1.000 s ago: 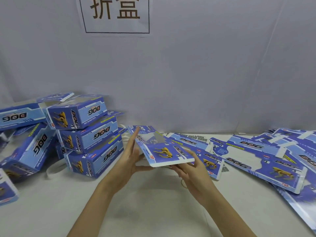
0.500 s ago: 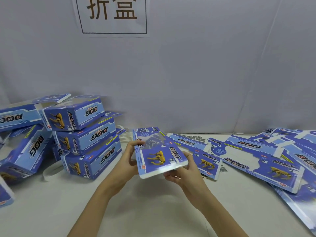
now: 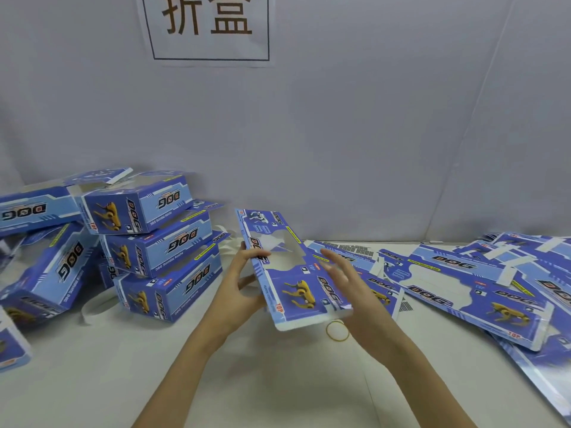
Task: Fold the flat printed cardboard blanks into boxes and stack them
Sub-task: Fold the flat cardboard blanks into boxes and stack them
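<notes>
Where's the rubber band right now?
In the head view the rubber band lies on the table, centre-right, just below the held blank and beside the right hand.

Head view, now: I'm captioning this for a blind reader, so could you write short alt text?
Two bare hands hold a flat blue printed cardboard blank above a white table: the left hand grips its left edge, the right hand lies open-fingered along its right side. Folded boxes are stacked at left, more flat blanks spread at right, a rubber band beneath.
</notes>
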A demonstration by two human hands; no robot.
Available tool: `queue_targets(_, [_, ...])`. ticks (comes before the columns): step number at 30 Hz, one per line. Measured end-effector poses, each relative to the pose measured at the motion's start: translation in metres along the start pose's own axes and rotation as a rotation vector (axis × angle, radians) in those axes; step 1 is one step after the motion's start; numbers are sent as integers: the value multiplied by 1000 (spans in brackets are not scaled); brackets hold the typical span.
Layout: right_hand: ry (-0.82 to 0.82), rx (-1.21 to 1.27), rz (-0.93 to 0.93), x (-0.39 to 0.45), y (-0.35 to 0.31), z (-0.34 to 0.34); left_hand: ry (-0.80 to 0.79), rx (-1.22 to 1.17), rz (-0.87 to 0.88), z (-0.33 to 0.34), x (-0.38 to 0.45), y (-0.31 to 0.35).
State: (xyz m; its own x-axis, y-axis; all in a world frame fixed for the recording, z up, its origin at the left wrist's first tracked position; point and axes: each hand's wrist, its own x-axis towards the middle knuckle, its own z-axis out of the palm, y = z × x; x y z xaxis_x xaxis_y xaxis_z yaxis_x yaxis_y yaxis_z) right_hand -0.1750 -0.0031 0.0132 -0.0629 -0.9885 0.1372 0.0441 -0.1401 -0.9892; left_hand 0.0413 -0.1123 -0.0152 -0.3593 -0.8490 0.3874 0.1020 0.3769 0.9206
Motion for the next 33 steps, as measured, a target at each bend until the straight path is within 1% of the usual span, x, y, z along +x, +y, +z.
queue_targets(2, [-14, -166, -103, -1, 8, 1, -28, 1, -10, 0, 0, -1])
queue_targets(4, [85, -219, -160, 2, 16, 1, -87, -30, -61, -4, 1, 0])
queue_targets(7, [268, -268, -213, 6, 21, 2, -234, -86, -108, -10, 1, 1])
queue_targets(9, [315, -353, -286, 7, 25, 1, -341, -118, -149, -12, -2, 1])
queue_targets(12, [331, -406, -352, 8, 28, 1, -505, -304, -222, -25, -3, -3])
queue_targets(14, [348, -390, -378, 9, 27, 3, -563, -489, -275, -33, -3, -1])
queue_targets(15, [361, -387, -388, 9, 26, 5, -562, -538, -288, -34, -3, 1])
queue_targets(16, [375, -378, -395, 9, 27, 6, -540, -523, -290, -32, -3, 2])
queue_targets(20, [440, -376, -407, 9, 31, 10, -339, -198, -193, -8, -1, 2])
queue_targets(22, [459, -339, -364, 11, 32, 10, -229, -179, -140, 3, -1, 1])
queue_targets(24, [474, -157, -198, 11, 25, 14, -139, -214, -102, 10, -2, 1])
queue_targets(25, [441, -20, -84, 12, 22, 16, -107, -210, -89, 13, -2, 1])
queue_targets(27, [309, 228, 85, 13, 19, 16, -112, -181, -89, 15, -4, -1])
queue_targets(28, [275, 283, 121, 14, 20, 16, -142, -174, -105, 14, -5, -3])
queue_targets(29, [280, 303, 132, 15, 22, 15, -180, -173, -122, 12, -5, -4])
queue_targets(30, [322, 285, 120, 15, 24, 14, -213, -169, -136, 10, -4, -5])
queue_targets(31, [374, 222, 77, 15, 26, 13, -218, -159, -150, 7, -3, -4])
queue_targets(33, [408, -14, -121, 13, 27, 12, -148, -174, -188, 6, -2, 3])
